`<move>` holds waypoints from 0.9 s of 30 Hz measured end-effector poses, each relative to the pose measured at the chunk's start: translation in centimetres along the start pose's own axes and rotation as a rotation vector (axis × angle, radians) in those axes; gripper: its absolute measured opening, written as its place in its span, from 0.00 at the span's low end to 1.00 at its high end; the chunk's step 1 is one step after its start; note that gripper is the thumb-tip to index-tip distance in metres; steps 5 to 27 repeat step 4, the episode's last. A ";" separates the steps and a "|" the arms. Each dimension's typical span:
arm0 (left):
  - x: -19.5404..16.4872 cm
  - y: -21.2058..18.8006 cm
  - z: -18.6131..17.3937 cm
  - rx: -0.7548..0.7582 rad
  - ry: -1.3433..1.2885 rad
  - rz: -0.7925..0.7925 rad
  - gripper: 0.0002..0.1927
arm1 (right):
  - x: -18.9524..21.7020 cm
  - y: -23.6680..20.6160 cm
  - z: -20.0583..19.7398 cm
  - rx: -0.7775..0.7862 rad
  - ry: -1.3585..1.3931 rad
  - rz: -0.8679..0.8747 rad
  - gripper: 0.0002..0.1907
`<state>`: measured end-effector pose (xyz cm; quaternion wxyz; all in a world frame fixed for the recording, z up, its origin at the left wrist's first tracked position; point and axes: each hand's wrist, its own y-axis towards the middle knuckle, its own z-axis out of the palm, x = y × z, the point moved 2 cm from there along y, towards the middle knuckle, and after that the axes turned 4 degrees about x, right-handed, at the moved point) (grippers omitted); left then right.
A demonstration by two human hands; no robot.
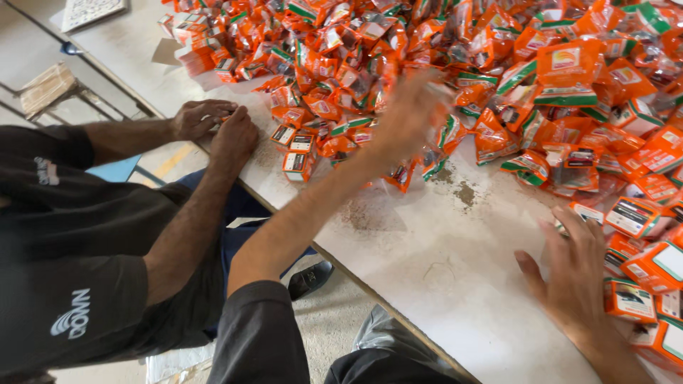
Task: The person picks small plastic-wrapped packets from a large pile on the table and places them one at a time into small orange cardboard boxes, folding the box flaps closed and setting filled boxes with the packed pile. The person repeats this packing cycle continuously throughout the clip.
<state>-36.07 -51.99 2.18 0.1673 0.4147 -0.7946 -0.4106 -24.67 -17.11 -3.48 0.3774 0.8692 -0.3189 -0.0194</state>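
Note:
A big heap of small orange packets (pixel 569 71) with green and white labels covers the far part of a white table (pixel 441 277). My left hand (pixel 407 117), motion-blurred, reaches into the near edge of the heap; its fingers lie over packets, and I cannot make out a grip. My right hand (pixel 575 274) rests flat on the table at the lower right with its fingers spread. Its fingertips touch a packet (pixel 580 212) beside a group of orange boxes (pixel 644 259).
A co-worker in a dark shirt (pixel 71 270) sits at the left. Both of that person's hands (pixel 217 124) are at the table edge, next to a few stacked packets (pixel 297 158). Brown crumbs (pixel 462 190) lie on the table. A wooden stool (pixel 46 89) stands on the floor at upper left.

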 end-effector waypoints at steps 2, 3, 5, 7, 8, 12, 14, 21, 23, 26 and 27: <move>-6.4 -1.8 2.1 0.438 -0.515 -0.301 0.28 | 0.3 -0.6 0.7 -0.002 0.416 0.176 0.31; -10.1 -3.1 1.5 0.385 -0.542 0.038 0.27 | 0.5 -1.0 1.3 0.004 0.624 0.263 0.33; -12.5 -4.0 0.8 0.403 -0.334 0.217 0.25 | -0.4 0.7 3.1 0.013 0.633 0.251 0.33; -12.5 -4.0 0.8 0.403 -0.334 0.217 0.25 | -0.4 0.7 3.1 0.013 0.633 0.251 0.33; -12.5 -4.0 0.8 0.403 -0.334 0.217 0.25 | -0.4 0.7 3.1 0.013 0.633 0.251 0.33; -12.5 -4.0 0.8 0.403 -0.334 0.217 0.25 | -0.4 0.7 3.1 0.013 0.633 0.251 0.33; -12.5 -4.0 0.8 0.403 -0.334 0.217 0.25 | -0.4 0.7 3.1 0.013 0.633 0.251 0.33; -12.5 -4.0 0.8 0.403 -0.334 0.217 0.25 | -0.4 0.7 3.1 0.013 0.633 0.251 0.33; -12.5 -4.0 0.8 0.403 -0.334 0.217 0.25 | -0.4 0.7 3.1 0.013 0.633 0.251 0.33; -12.5 -4.0 0.8 0.403 -0.334 0.217 0.25 | -0.4 0.7 3.1 0.013 0.633 0.251 0.33; -12.5 -4.0 0.8 0.403 -0.334 0.217 0.25 | -0.4 0.7 3.1 0.013 0.633 0.251 0.33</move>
